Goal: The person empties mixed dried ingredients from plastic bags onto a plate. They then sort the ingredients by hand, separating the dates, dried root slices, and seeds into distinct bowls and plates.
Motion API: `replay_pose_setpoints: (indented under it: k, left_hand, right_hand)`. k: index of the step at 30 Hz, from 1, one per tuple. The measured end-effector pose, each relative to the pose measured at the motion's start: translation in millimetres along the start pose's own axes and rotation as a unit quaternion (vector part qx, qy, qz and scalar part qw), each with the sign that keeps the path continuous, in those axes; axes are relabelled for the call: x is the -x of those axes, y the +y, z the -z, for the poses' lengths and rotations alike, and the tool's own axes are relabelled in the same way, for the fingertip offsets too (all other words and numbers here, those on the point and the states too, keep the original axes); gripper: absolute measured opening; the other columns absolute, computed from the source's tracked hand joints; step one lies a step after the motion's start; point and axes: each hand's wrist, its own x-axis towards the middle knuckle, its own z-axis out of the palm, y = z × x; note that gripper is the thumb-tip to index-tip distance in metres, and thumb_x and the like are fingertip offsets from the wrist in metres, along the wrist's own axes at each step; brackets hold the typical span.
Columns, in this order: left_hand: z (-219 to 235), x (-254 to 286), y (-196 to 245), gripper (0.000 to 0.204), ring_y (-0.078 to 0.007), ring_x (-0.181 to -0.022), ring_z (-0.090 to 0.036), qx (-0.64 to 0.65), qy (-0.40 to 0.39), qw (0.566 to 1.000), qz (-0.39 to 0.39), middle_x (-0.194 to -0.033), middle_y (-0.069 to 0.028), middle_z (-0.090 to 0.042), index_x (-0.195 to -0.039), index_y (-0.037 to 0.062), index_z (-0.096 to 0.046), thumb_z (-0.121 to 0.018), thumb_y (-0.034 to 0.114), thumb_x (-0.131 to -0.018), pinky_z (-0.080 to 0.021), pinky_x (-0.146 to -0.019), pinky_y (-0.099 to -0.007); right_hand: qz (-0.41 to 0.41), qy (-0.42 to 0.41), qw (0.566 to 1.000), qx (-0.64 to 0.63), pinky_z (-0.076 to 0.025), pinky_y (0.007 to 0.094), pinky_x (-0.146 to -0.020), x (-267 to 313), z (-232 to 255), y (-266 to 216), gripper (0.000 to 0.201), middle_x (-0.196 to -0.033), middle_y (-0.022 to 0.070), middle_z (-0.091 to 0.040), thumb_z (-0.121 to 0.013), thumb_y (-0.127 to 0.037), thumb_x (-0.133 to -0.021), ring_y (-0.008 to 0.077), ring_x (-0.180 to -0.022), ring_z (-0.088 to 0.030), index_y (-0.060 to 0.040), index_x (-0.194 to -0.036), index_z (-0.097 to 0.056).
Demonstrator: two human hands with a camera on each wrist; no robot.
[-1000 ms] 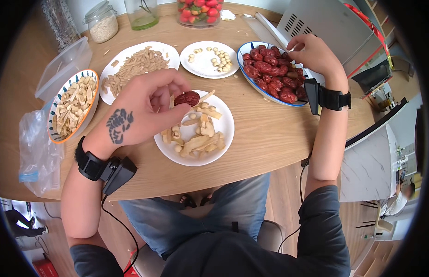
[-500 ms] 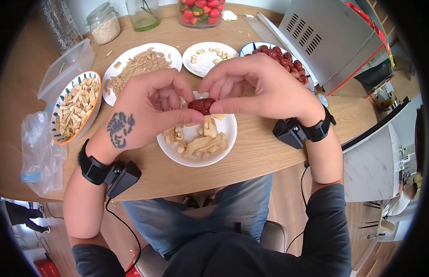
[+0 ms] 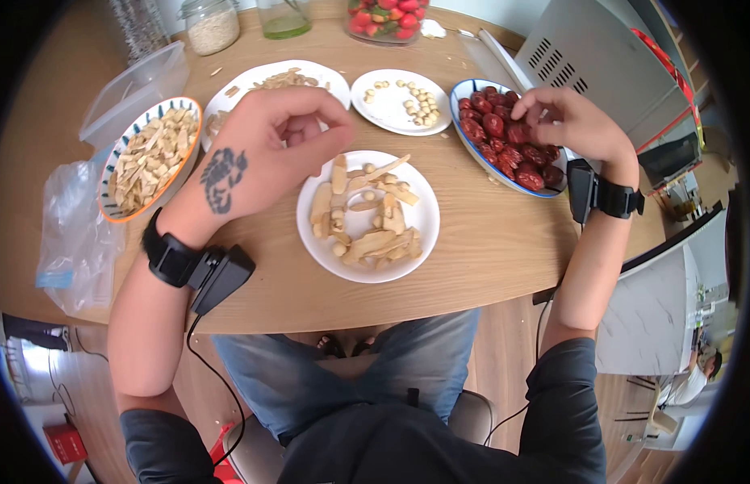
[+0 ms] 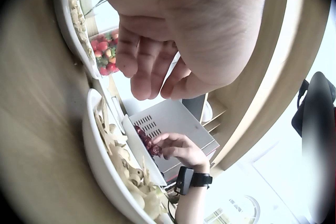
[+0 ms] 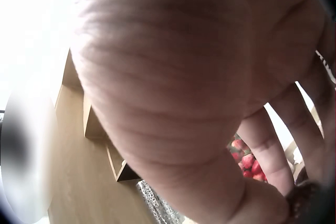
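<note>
My left hand (image 3: 266,153) hovers between the left plates and the middle white plate (image 3: 306,230), fingers loosely curved. Nothing shows between its thumb and fingers in the left wrist view. My right hand (image 3: 580,125) is at the blue-rimmed bowl (image 3: 469,157) of dried red dates (image 3: 492,125), above its right side. Thumb and fingertips pinch a wrinkled dark red date (image 5: 304,199), partly hidden by the fingers in the right wrist view. On the middle plate lie pale dried root slices (image 3: 375,244) and several small round cream seeds.
An orange-rimmed bowl (image 3: 199,133) of pale chunks stands left, beside a plastic bag (image 3: 76,242) and clear container (image 3: 141,85). Behind are a plate (image 3: 336,79) of brown slices and a plate (image 3: 379,117) of round seeds. A grey vented appliance (image 3: 589,60) stands back right.
The left hand held a red date, then both hands held one over the middle plate. Now the left is empty and farther back; the right has returned to the date bowl.
</note>
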Motion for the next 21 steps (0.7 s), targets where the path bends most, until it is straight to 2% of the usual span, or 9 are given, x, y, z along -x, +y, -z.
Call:
replay_pose_setpoints:
  k: [5, 8, 11, 13, 14, 15, 17, 18, 21]
  left_hand:
    - [2.8, -2.4, -2.7, 0.008, -0.0034, -0.070, -0.056, -0.037, 0.016, 0.999, -0.011, -0.086, 0.0010, -0.064, -0.099, -0.0011, -0.068, -0.064, 0.005, -0.096, -0.048, -0.063, -0.0208]
    - [4.8, -2.1, -2.2, 0.009, -0.0048, -0.069, -0.054, -0.136, 0.011, 0.991, 0.002, -0.084, 0.0006, -0.064, -0.100, 0.0022, -0.069, -0.067, 0.008, -0.093, -0.045, -0.061, -0.0224]
    - [6.7, -2.0, -5.4, 0.014, -0.0074, -0.069, -0.053, -0.193, 0.019, 0.979, -0.057, -0.082, 0.0000, -0.062, -0.103, 0.0067, -0.070, -0.070, 0.010, -0.090, -0.044, -0.060, -0.0248]
    - [6.3, -1.2, -4.1, 0.020, -0.0111, -0.071, -0.053, -0.198, -0.052, 0.978, -0.047, -0.080, -0.0002, -0.059, -0.105, 0.0093, -0.070, -0.068, 0.005, -0.085, -0.044, -0.063, -0.0272]
    - [7.1, -0.4, -2.8, 0.020, -0.0111, -0.071, -0.053, -0.197, -0.052, 0.978, -0.047, -0.080, -0.0002, -0.059, -0.105, 0.0093, -0.070, -0.068, 0.005, -0.085, -0.044, -0.063, -0.0272]
    - [8.9, 0.9, -0.6, 0.025, -0.0129, -0.071, -0.053, -0.204, -0.077, 0.974, -0.057, -0.083, -0.0009, -0.057, -0.107, 0.0093, -0.069, -0.065, 0.001, -0.083, -0.044, -0.063, -0.0280]
    - [10.3, 3.2, 1.7, 0.030, -0.0147, -0.070, -0.053, -0.210, -0.102, 0.970, -0.065, -0.086, -0.0017, -0.056, -0.108, 0.0092, -0.069, -0.063, -0.002, -0.081, -0.044, -0.064, -0.0288]
    - [10.3, 4.3, 2.5, 0.034, -0.0161, -0.071, -0.053, -0.204, -0.110, 0.971, -0.049, -0.091, -0.0030, -0.056, -0.109, 0.0089, -0.068, -0.062, -0.004, -0.078, -0.044, -0.064, -0.0294]
    - [8.9, 9.0, 6.5, 0.038, -0.0181, -0.071, -0.054, -0.209, -0.137, 0.968, -0.035, -0.101, -0.0051, -0.055, -0.111, 0.0087, -0.067, -0.062, -0.005, -0.076, -0.045, -0.065, -0.0306]
  right_hand:
    - [-0.070, 0.033, 0.997, 0.028, -0.048, 0.0263, -0.064, 8.7, -7.2, -18.3, 0.032, -0.090, -0.0001, -0.062, -0.064, -0.003, -0.076, 0.0114, -0.071, -0.057, -0.0078, -0.108, -0.066]
    - [0.109, 0.076, 0.991, -0.010, -0.048, 0.0248, -0.067, 0.8, -19.3, -23.5, 0.031, -0.091, 0.0009, -0.062, -0.061, 0.000, -0.080, 0.0102, -0.078, -0.058, -0.0083, -0.109, -0.067]
    - [0.127, -0.051, 0.985, -0.109, -0.050, 0.0262, -0.071, -2.3, -36.5, -64.2, 0.029, -0.093, 0.0023, -0.065, -0.062, -0.003, -0.085, 0.0115, -0.077, -0.059, -0.0071, -0.113, -0.067]
    - [0.215, -0.102, 0.969, -0.064, -0.051, 0.0276, -0.073, -7.6, -50.3, -84.1, 0.029, -0.095, 0.0038, -0.067, -0.064, -0.005, -0.086, 0.0122, -0.078, -0.062, -0.0072, -0.115, -0.067]
    - [0.229, -0.127, 0.963, -0.068, -0.053, 0.0311, -0.075, -10.1, -59.4, -91.4, 0.033, -0.097, 0.0079, -0.068, -0.066, -0.004, -0.084, 0.0164, -0.081, -0.065, -0.0063, -0.117, -0.067]
    - [0.228, -0.128, 0.963, -0.068, -0.053, 0.0311, -0.075, -12.2, -66.8, -96.0, 0.033, -0.097, 0.0079, -0.068, -0.066, -0.004, -0.084, 0.0164, -0.081, -0.065, -0.0063, -0.117, -0.067]
    - [0.277, -0.089, 0.955, 0.056, -0.053, 0.0340, -0.076, -16.1, -79.0, -100.4, 0.036, -0.097, 0.0115, -0.067, -0.066, -0.002, -0.081, 0.0221, -0.082, -0.065, -0.0044, -0.116, -0.066]
    - [0.285, -0.074, 0.954, 0.048, -0.053, 0.0356, -0.075, -17.8, -83.1, -98.9, 0.037, -0.098, 0.0147, -0.066, -0.066, -0.001, -0.078, 0.0264, -0.083, -0.064, -0.0031, -0.115, -0.066]
    - [0.276, -0.061, 0.959, 0.001, -0.053, 0.0358, -0.073, -20.2, -88.7, -93.2, 0.031, -0.094, 0.0134, -0.065, -0.067, -0.002, -0.078, 0.0260, -0.080, -0.064, -0.0030, -0.109, -0.068]
